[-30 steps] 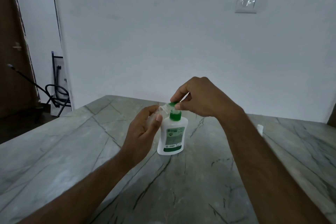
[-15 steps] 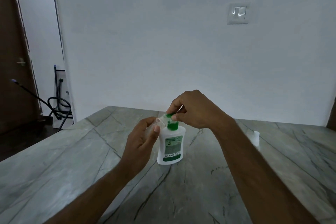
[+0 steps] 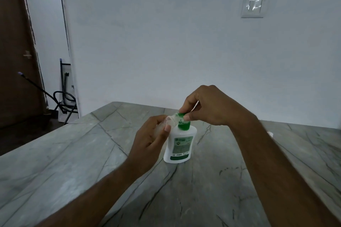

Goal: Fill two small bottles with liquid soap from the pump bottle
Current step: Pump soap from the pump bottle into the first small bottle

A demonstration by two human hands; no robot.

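The pump bottle, white with a green label, stands upright on the grey veined tabletop; its green pump head sits directly under the fingers of the right hand, which are curled and pinched down on the top of that head; the fingers of the left hand are wrapped closed around a small clear bottle, held tilted just left of the pump head, its open mouth right at the nozzle; whether soap is flowing cannot be told; a small white object shows past the right forearm; a switch plate is on the wall above.
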